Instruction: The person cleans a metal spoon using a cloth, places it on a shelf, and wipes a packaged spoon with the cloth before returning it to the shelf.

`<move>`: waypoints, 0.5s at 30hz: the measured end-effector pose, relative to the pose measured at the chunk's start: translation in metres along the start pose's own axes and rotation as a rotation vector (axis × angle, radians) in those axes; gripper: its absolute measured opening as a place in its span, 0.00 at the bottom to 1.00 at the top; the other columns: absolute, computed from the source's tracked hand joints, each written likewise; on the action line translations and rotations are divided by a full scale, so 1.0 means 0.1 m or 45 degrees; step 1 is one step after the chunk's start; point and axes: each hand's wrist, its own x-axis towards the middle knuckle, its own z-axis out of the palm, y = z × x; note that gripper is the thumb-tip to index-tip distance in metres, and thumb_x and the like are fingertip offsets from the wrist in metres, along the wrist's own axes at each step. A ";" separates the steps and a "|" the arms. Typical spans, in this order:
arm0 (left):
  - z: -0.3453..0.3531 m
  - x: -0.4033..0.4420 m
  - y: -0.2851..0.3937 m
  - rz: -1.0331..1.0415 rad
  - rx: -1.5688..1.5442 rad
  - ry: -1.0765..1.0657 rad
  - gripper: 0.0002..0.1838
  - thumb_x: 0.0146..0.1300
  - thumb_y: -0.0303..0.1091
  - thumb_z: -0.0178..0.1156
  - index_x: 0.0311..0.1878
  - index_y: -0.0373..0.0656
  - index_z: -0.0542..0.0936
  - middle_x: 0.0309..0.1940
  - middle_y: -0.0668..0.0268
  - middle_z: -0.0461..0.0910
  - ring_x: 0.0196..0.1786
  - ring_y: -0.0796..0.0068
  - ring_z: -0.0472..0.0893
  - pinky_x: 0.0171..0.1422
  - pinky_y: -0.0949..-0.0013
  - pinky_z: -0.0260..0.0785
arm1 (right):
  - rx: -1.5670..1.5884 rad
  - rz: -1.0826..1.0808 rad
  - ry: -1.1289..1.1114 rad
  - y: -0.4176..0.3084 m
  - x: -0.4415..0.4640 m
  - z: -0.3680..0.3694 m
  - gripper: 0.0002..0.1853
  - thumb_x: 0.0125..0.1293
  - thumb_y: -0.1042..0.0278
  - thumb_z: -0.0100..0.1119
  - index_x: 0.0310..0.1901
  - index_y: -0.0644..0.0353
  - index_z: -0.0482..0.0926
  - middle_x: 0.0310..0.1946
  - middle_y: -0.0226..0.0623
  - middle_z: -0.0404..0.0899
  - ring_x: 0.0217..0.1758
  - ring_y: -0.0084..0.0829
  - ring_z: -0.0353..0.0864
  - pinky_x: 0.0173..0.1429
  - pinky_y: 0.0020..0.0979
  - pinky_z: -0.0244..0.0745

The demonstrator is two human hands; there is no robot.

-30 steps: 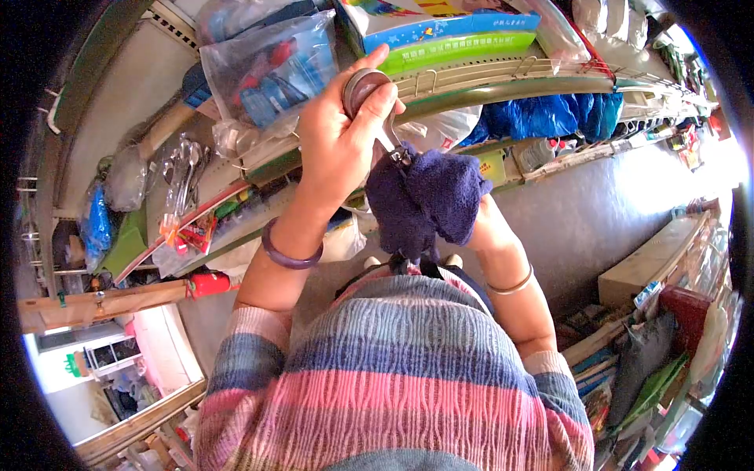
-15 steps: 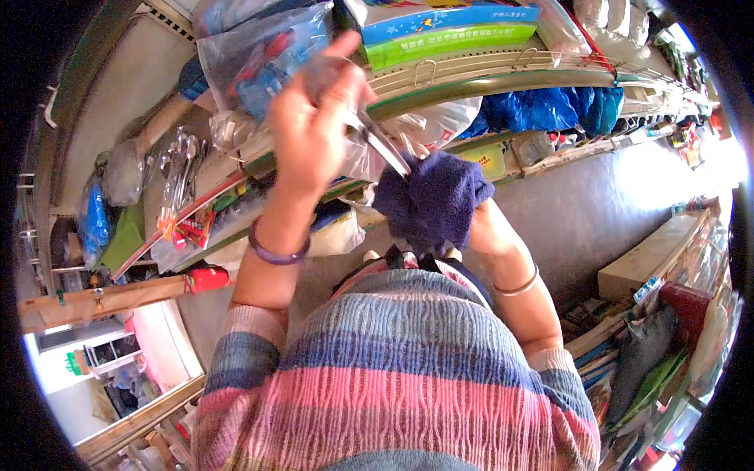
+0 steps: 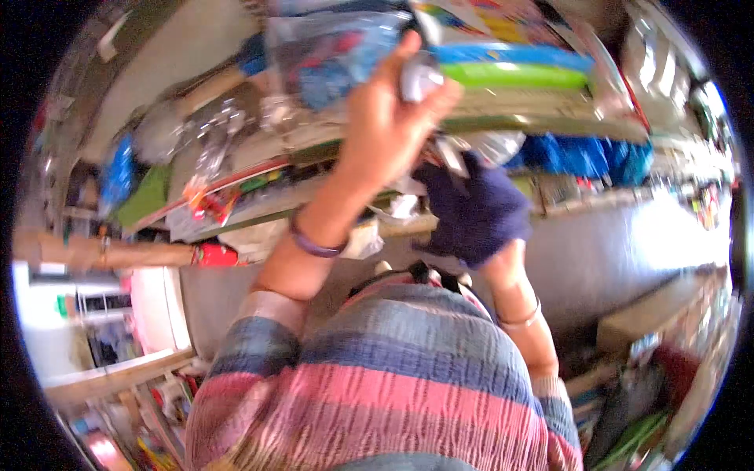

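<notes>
My left hand (image 3: 393, 118) is closed around a shiny metal utensil (image 3: 422, 80). A bright rounded end shows between the thumb and fingers, and motion blur hides its exact kind. The utensil's narrow flat part (image 3: 450, 157) runs down toward a dark navy cloth (image 3: 477, 208) and meets it. My right hand (image 3: 506, 261) grips that cloth from below, its fingers mostly covered by the folds. Both hands are in front of my body, the left one higher.
Ahead is a shelf (image 3: 542, 123) bearing a bag of blue and red items (image 3: 334, 67) and a blue-green box (image 3: 510, 74). Blue plastic (image 3: 561, 157) lies beneath. A red object (image 3: 214, 254) sits on a wooden beam at left; a pale box (image 3: 640, 318) stands at right.
The view has shifted, so the shelf and both hands appear farther right. The utensil's rounded end now shows more clearly in my left hand; the cloth is still in my right.
</notes>
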 end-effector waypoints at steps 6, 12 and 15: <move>0.13 -0.47 -0.11 0.170 -0.009 -0.106 0.17 0.63 0.42 0.55 0.44 0.37 0.79 0.32 0.61 0.79 0.33 0.76 0.76 0.40 0.72 0.67 | 0.164 -0.022 0.256 -0.01 0.05 0.16 0.14 0.53 0.66 0.61 0.41 0.60 0.74 0.26 0.42 0.74 0.29 0.44 0.75 0.32 0.35 0.71; -0.22 -0.59 -0.09 -0.254 -0.150 -0.122 0.15 0.68 0.34 0.47 0.45 0.33 0.78 0.40 0.60 0.81 0.44 0.76 0.78 0.52 0.72 0.68 | -0.028 -0.191 -0.074 -0.25 0.13 0.36 0.08 0.53 0.71 0.54 0.36 0.60 0.72 0.30 0.44 0.73 0.37 0.44 0.71 0.38 0.39 0.65; -0.31 -0.63 -0.14 -0.242 -0.108 -0.114 0.12 0.67 0.31 0.48 0.44 0.33 0.77 0.38 0.59 0.82 0.43 0.75 0.79 0.51 0.72 0.69 | 0.018 -0.223 -0.103 -0.24 0.15 0.37 0.09 0.52 0.67 0.56 0.34 0.60 0.73 0.29 0.45 0.72 0.34 0.46 0.71 0.36 0.40 0.65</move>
